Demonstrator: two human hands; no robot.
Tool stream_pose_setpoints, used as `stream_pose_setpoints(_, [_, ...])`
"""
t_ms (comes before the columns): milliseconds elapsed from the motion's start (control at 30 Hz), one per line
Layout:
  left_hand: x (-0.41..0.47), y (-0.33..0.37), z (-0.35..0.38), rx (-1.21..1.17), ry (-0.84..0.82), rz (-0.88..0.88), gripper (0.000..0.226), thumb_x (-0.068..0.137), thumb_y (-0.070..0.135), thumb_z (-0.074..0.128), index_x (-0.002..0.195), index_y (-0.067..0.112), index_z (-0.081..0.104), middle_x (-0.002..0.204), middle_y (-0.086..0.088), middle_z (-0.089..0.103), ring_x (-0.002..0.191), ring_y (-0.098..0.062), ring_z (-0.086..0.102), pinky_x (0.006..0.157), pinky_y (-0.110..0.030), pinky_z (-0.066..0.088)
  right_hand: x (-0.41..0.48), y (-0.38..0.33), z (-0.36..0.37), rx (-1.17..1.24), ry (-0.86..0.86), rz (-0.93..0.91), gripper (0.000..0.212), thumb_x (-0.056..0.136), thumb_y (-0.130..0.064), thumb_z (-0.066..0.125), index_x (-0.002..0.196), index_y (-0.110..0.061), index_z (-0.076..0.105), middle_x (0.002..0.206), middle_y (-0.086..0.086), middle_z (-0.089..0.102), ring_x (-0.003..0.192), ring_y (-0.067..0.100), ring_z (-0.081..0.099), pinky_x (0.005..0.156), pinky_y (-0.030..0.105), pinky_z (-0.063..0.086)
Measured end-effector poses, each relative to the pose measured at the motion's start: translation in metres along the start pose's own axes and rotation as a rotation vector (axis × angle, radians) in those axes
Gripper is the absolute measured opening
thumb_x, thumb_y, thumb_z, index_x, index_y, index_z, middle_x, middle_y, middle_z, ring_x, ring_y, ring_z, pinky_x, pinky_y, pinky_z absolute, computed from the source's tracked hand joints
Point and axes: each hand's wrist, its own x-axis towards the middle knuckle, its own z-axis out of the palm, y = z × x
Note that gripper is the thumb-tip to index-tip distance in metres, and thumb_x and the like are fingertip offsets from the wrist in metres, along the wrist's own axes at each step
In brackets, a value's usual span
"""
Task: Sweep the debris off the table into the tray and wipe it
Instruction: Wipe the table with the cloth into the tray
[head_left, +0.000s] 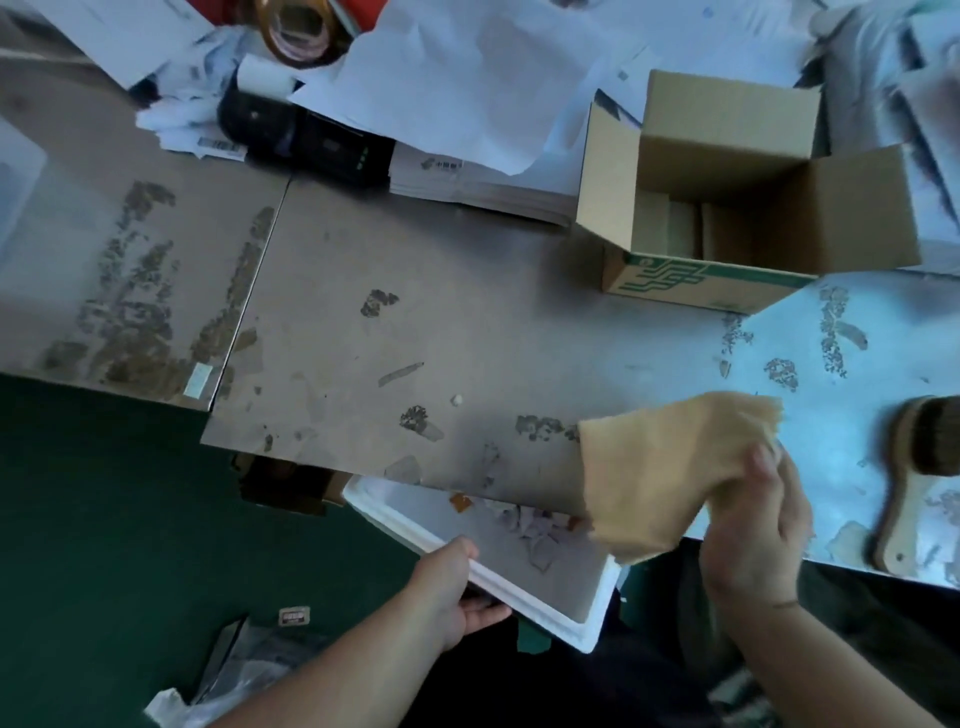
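A white foam tray (550, 605) juts out from under the near edge of the stained table (457, 322). Scraps of paper and debris (530, 525) lie inside it. My left hand (457, 592) grips the tray's near rim, thumb on top and fingers below. My right hand (753, 525) holds a beige cloth (654, 467) bunched at one end; the cloth hangs over the table edge and the tray's right corner. A small white crumb (456, 400) and flat patches of residue remain on the tabletop.
A wooden brush (919, 467) lies on the table at the far right. An open cardboard box (737, 192) stands behind the cloth. Loose papers (467, 78), a black device (311, 135) and a tape roll (301, 31) crowd the back. Green floor (104, 519) with litter lies below.
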Motion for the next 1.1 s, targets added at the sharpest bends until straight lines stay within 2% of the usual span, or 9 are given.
stream_pose_setpoints(100, [0.0,0.002,-0.002,0.016,0.003,0.002,0.014,0.099,0.013,0.057,0.104,0.001,0.053,0.1,-0.021,0.061,0.108,-0.048,0.067,0.074,-0.058,0.061,0.016,0.035,0.009,-0.312,-0.081,-0.011,0.056,0.101,-0.051,0.03,0.142,-0.02,0.051,0.142,0.001,0.053,0.132,0.022,0.048,0.115,0.052,0.035])
stream_pose_setpoints(200, [0.0,0.004,-0.006,0.019,0.01,0.014,0.014,0.098,0.012,0.056,0.106,0.001,0.053,0.1,-0.022,0.061,0.107,-0.048,0.067,0.075,-0.059,0.061,0.025,0.065,0.043,-0.752,-0.184,-0.012,0.067,0.103,-0.054,0.012,0.159,-0.021,0.029,0.169,-0.006,0.014,0.155,0.012,0.008,0.127,0.046,0.008])
stream_pose_setpoints(300, [0.0,0.007,-0.012,0.02,0.003,0.013,0.013,0.097,0.011,0.056,0.105,0.001,0.055,0.099,-0.021,0.064,0.106,-0.047,0.069,0.069,-0.056,0.062,0.031,0.074,0.089,-0.978,-0.237,-0.066,0.066,0.104,-0.052,0.004,0.163,-0.023,0.008,0.17,-0.006,-0.005,0.155,0.01,-0.011,0.125,0.035,-0.009])
stream_pose_setpoints(400, [0.003,0.008,-0.019,0.021,-0.006,0.013,0.02,0.095,0.011,0.056,0.111,0.0,0.059,0.108,-0.024,0.069,0.102,-0.045,0.071,0.062,-0.051,0.063,0.039,0.06,0.133,-0.998,-0.269,-0.129,0.066,0.102,-0.048,0.006,0.163,-0.022,0.008,0.17,-0.006,-0.004,0.155,0.01,-0.009,0.125,0.033,-0.01])
stream_pose_setpoints(500, [0.006,0.011,-0.024,0.028,-0.011,0.029,0.021,0.095,0.011,0.056,0.112,0.001,0.061,0.105,-0.023,0.073,0.097,-0.041,0.073,0.064,-0.049,0.063,0.051,0.047,0.174,-0.989,-0.357,-0.239,0.063,0.104,-0.046,0.01,0.163,-0.024,0.008,0.17,-0.007,-0.001,0.155,0.008,-0.007,0.125,0.034,-0.008])
stream_pose_setpoints(700, [0.006,0.021,-0.03,0.032,-0.003,0.05,0.019,0.096,0.012,0.054,0.111,0.004,0.062,0.101,-0.02,0.075,0.095,-0.037,0.074,0.07,-0.051,0.063,0.106,0.014,0.248,-0.933,-0.296,-0.181,0.062,0.105,-0.042,0.013,0.161,-0.018,0.022,0.169,0.002,0.016,0.156,0.018,0.005,0.125,0.038,-0.007])
stream_pose_setpoints(800, [0.008,0.026,-0.039,0.04,0.012,0.059,0.019,0.096,0.013,0.054,0.112,0.005,0.061,0.099,-0.017,0.072,0.096,-0.036,0.073,0.071,-0.052,0.064,0.127,0.006,0.268,-0.923,-0.307,-0.192,0.062,0.104,-0.043,0.014,0.162,-0.019,0.016,0.17,0.002,0.015,0.156,0.019,0.007,0.125,0.041,-0.004])
stream_pose_setpoints(967, [0.011,0.032,-0.05,0.05,0.034,0.054,0.019,0.096,0.015,0.055,0.111,0.007,0.062,0.105,-0.017,0.072,0.098,-0.034,0.072,0.082,-0.056,0.063,0.125,0.005,0.279,-1.016,-0.5,-0.441,0.058,0.104,-0.04,0.02,0.158,-0.021,0.028,0.167,0.005,0.023,0.155,0.022,0.013,0.126,0.039,-0.001])
stream_pose_setpoints(1100, [0.016,0.031,-0.052,0.042,0.037,0.064,0.018,0.096,0.016,0.054,0.111,0.01,0.061,0.111,-0.016,0.072,0.1,-0.031,0.072,0.079,-0.053,0.064,0.099,0.01,0.282,-1.018,-0.769,-0.715,0.057,0.105,-0.042,0.021,0.159,-0.025,0.03,0.168,-0.005,0.019,0.156,0.012,0.008,0.126,0.034,-0.001])
